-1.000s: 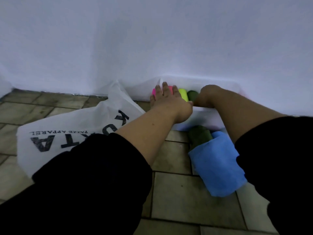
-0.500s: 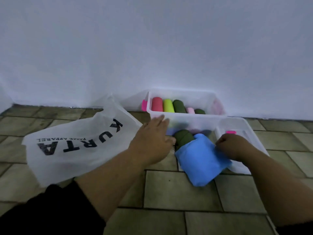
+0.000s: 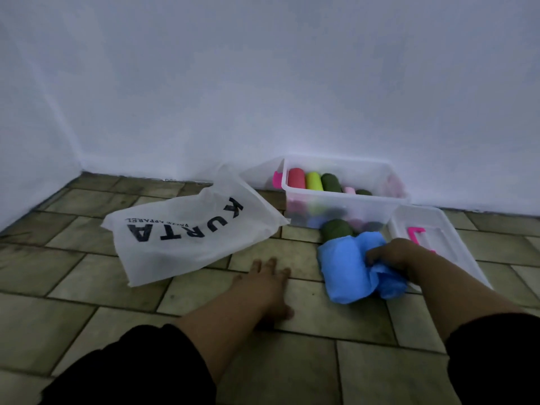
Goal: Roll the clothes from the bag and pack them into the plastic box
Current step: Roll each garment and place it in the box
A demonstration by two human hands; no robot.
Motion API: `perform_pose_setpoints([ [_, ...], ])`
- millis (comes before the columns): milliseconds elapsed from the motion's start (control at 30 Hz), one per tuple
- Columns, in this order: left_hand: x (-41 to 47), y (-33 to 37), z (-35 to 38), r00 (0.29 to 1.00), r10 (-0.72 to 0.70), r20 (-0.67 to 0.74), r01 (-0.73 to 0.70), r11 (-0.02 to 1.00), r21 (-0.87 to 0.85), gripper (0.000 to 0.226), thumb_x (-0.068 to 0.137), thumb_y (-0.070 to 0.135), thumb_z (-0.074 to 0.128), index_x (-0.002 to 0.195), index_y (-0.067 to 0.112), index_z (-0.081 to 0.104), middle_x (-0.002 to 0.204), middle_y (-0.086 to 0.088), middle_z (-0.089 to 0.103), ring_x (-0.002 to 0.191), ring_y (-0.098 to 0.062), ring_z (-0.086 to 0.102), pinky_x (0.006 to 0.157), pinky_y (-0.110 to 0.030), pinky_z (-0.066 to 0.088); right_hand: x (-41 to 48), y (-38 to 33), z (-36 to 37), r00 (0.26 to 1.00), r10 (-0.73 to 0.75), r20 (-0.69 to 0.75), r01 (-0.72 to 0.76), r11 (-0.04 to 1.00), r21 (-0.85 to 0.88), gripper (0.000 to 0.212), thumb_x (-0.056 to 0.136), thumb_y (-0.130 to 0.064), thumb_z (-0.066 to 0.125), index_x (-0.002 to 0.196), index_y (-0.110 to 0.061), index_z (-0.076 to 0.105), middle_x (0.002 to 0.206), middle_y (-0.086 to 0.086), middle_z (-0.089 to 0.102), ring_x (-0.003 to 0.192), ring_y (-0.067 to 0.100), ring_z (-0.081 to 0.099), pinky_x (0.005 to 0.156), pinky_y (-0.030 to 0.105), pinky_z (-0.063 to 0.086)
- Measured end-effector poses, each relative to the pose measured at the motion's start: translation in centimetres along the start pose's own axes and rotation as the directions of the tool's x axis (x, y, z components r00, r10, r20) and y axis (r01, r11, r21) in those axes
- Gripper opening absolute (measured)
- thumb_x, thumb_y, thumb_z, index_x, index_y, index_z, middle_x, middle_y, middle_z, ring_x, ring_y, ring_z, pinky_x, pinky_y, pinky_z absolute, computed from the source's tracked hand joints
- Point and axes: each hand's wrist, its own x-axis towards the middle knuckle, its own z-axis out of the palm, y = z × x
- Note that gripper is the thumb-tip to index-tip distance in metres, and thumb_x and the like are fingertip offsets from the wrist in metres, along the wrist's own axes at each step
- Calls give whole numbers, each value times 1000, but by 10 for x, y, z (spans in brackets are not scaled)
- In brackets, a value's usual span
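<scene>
On tile floor, my L hand lies flat, fingers spread, holding nothing. R hand grips blue cloth just in front of plastic box w/ rolled clothes inside; bag lies left of it.

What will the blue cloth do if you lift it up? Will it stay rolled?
It will probably flop: the blue cloth is soft fabric, bunching where the right hand grips it. It looks light, so one hand should lift it. Its loose roll may come undone, since nothing ties it.
</scene>
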Motion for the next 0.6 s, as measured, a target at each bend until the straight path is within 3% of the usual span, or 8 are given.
perform_pose_setpoints([
  [167, 0, -1, 0, 1000, 11, -25, -12, 1000, -29, 92, 80, 53, 61, 149, 35, 2, 159, 2, -12, 145, -29, -8, 112, -60, 15, -23, -9, -20, 988, 62, 143, -83, 985, 149, 29, 75, -18, 67, 95, 3, 65, 91, 23, 70, 74, 33, 64, 67, 36, 52],
  [233, -2, -2, -2, 999, 31, -15, -31, 999, -24, 91, 81, 54, 60, 149, 35, 3, 159, 2, -12, 145, -29, -9, 112, -61, 14, -38, -26, -29, 985, -6, 170, -22, 987, 159, 22, 76, -16, 63, 87, 2, 65, 75, 20, 71, 61, 29, 65, 59, 31, 52],
  [333, -10, -6, -16, 999, 48, 22, -43, 983, -180, 84, 82, 52, 62, 149, 32, 15, 160, -1, 1, 145, -29, 5, 114, -53, 20, -59, -66, -28, 965, -252, -74, 257, 963, 75, 21, 73, -16, 67, 88, -2, 59, 71, 15, 65, 61, 28, 61, 57, 29, 46],
  [400, -19, -12, -32, 990, -17, -142, -60, 852, -519, 65, 85, 44, 63, 142, 27, 36, 151, -4, 32, 130, -21, 39, 103, -39, 38, -72, -87, -12, 804, -506, -312, 465, 862, -200, 36, 71, -21, 70, 100, -10, 50, 85, 8, 56, 73, 26, 53, 60, 29, 37],
  [433, -25, -15, -40, 945, -93, -314, -139, 756, -640, 53, 86, 38, 63, 135, 26, 46, 140, -3, 47, 115, -16, 50, 93, -30, 44, -81, -92, 1, 701, -615, -362, 531, 788, -312, 41, 71, -22, 70, 104, -14, 47, 88, 5, 53, 75, 25, 50, 62, 29, 34],
  [500, -42, -21, -61, 684, -279, -673, -360, 674, -645, 30, 85, 25, 63, 115, 25, 60, 114, 4, 63, 91, -7, 56, 76, -14, 42, -97, -85, 34, 495, -795, -350, 624, 606, -494, 42, 71, -21, 66, 108, -17, 47, 92, 6, 58, 78, 28, 55, 63, 30, 37],
  [567, -55, -26, -79, 437, -309, -845, -538, 662, -521, 25, 82, 15, 62, 104, 25, 62, 101, 9, 64, 80, -1, 56, 68, -2, 37, -107, -64, 73, 348, -915, -205, 630, 390, -671, 41, 72, -18, 62, 112, -18, 51, 98, 7, 62, 85, 30, 59, 66, 34, 46],
  [600, -60, -26, -85, 423, -257, -869, -575, 665, -477, 27, 81, 13, 62, 105, 25, 61, 101, 10, 63, 79, 2, 56, 68, -1, 37, -109, -51, 91, 325, -939, -111, 632, 303, -713, 40, 74, -19, 60, 113, -18, 52, 101, 7, 62, 89, 31, 59, 71, 37, 47],
])
